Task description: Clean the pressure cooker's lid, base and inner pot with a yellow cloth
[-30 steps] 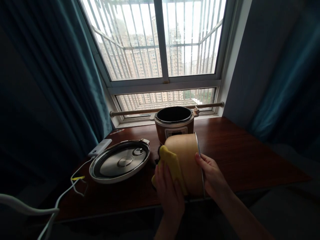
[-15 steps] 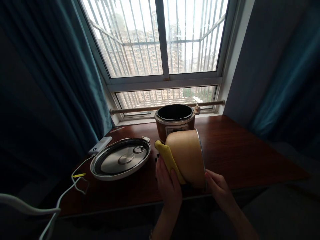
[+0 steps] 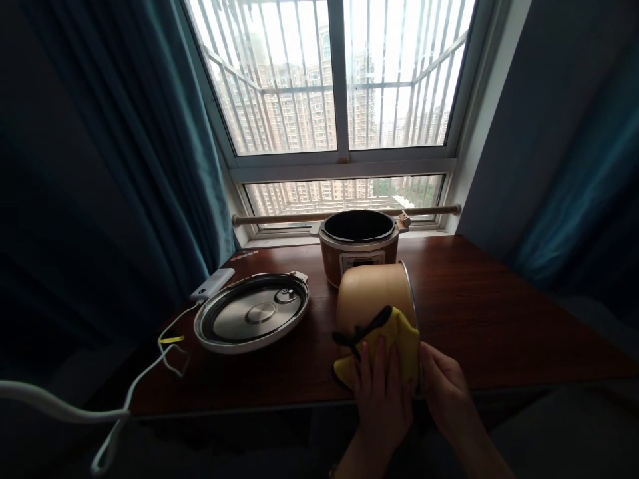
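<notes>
A golden inner pot (image 3: 372, 293) lies tilted on its side, its silver rim facing right and its inside hidden. My right hand (image 3: 444, 382) pinches that rim at the lower right. Against the outer wall, my left hand (image 3: 382, 389) presses a yellow cloth (image 3: 402, 332) with dark edging, fingers laid over the fabric. Just behind stands a brown-and-white electric cooker (image 3: 332, 256), its top uncovered and its cavity dark. To the left, a round cooker lid (image 3: 234, 322) rests with its metal inner face up.
The wooden table (image 3: 499, 319) has its front edge close to me. A white box-shaped device (image 3: 213, 285) with a white cable (image 3: 142, 376) sits at the left, with a yellow tag on the cable. Behind are a barred window and a blue curtain (image 3: 164, 133).
My left hand has moved the cloth from the pot's base at the left rightward and down along its wall toward the rim. My right hand stays on the rim. The view has shifted slightly.
</notes>
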Action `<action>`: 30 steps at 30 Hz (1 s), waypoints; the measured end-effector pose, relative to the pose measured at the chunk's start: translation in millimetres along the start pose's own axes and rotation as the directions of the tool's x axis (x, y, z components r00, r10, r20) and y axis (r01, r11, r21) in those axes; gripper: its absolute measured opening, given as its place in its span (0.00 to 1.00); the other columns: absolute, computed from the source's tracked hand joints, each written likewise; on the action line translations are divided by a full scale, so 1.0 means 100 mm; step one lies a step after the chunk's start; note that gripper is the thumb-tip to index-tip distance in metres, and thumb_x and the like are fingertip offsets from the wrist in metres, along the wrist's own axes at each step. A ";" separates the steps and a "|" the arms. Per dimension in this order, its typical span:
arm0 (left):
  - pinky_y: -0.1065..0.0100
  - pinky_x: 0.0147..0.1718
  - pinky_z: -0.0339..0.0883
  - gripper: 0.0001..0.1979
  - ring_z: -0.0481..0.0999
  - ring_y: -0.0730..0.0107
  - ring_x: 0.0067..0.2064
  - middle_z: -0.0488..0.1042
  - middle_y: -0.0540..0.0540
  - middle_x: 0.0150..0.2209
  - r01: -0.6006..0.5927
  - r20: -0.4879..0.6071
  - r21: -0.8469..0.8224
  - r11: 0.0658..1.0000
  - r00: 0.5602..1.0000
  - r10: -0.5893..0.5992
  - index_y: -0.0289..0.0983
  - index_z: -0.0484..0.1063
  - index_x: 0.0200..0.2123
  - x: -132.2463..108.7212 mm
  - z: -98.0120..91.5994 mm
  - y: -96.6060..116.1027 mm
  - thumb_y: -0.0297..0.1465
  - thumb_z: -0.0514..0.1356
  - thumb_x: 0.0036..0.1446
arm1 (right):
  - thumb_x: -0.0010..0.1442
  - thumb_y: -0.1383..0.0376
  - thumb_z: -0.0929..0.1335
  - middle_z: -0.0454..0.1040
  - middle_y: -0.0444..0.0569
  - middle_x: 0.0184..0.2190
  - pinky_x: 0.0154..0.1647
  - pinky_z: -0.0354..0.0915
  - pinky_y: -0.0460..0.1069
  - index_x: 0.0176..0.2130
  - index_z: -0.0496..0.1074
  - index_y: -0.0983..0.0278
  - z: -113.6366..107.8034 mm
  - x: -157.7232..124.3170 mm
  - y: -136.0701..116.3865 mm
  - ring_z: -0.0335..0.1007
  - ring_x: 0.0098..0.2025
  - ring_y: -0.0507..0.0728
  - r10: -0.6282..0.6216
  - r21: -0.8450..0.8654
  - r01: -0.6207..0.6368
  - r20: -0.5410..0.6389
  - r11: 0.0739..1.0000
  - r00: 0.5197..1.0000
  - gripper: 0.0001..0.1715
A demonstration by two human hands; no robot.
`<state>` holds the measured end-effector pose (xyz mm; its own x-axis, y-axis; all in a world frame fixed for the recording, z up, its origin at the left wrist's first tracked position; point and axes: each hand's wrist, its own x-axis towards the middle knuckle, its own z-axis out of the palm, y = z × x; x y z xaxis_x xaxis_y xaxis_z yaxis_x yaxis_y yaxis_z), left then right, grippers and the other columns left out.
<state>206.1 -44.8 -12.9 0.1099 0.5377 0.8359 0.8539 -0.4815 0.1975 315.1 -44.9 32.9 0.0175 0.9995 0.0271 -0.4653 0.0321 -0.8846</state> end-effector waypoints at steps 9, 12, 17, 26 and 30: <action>0.47 0.60 0.35 0.33 0.34 0.48 0.65 0.35 0.38 0.66 0.094 0.048 -0.071 0.993 0.995 -0.090 0.31 0.37 0.64 0.02 -0.14 -0.10 0.25 0.47 0.58 | 0.54 0.55 0.68 0.76 0.47 0.29 0.28 0.66 0.48 0.32 0.74 0.63 0.33 -0.04 -0.21 0.71 0.29 0.55 0.081 0.147 -0.067 -0.090 0.987 0.993 0.13; 0.51 0.61 0.28 0.32 0.34 0.46 0.65 0.35 0.39 0.66 -0.145 0.064 -0.001 0.989 0.987 0.144 0.28 0.40 0.64 -0.10 -0.10 -0.03 0.27 0.48 0.58 | 0.51 0.55 0.70 0.77 0.47 0.28 0.27 0.67 0.48 0.31 0.74 0.64 0.36 -0.06 -0.27 0.72 0.28 0.56 0.136 0.173 -0.116 -0.110 0.978 0.985 0.14; 0.52 0.61 0.32 0.30 0.36 0.50 0.65 0.37 0.40 0.66 -0.011 -0.061 -0.061 0.998 0.998 0.007 0.31 0.39 0.64 -0.20 -0.06 -0.17 0.28 0.46 0.60 | 0.49 0.53 0.71 0.77 0.51 0.29 0.27 0.68 0.48 0.33 0.75 0.67 0.37 -0.05 -0.44 0.73 0.29 0.57 0.167 0.193 -0.148 -0.091 0.970 0.982 0.20; 0.54 0.61 0.38 0.29 0.39 0.58 0.66 0.36 0.40 0.66 0.342 0.040 -0.334 0.879 0.936 -0.349 0.39 0.39 0.64 -0.24 -0.07 -0.30 0.28 0.46 0.61 | 0.54 0.49 0.66 0.76 0.52 0.36 0.37 0.67 0.51 0.49 0.71 0.64 0.08 0.06 -0.40 0.72 0.37 0.59 0.083 0.032 -0.083 -0.008 0.996 0.996 0.29; 0.53 0.61 0.39 0.31 0.38 0.57 0.66 0.34 0.39 0.66 0.266 0.000 -0.301 0.916 0.960 -0.279 0.37 0.39 0.64 -0.22 -0.04 -0.28 0.26 0.47 0.60 | 0.56 0.51 0.66 0.75 0.52 0.37 0.43 0.64 0.52 0.48 0.72 0.64 -0.28 -0.05 -0.15 0.69 0.40 0.60 -0.003 -0.232 0.009 0.024 0.973 1.000 0.26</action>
<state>177.3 -45.8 -34.9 -0.1326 0.6506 0.7478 0.6579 -0.5065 0.5573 346.8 -50.6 33.2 -0.0026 0.9991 0.0414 -0.2468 0.0394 -0.9683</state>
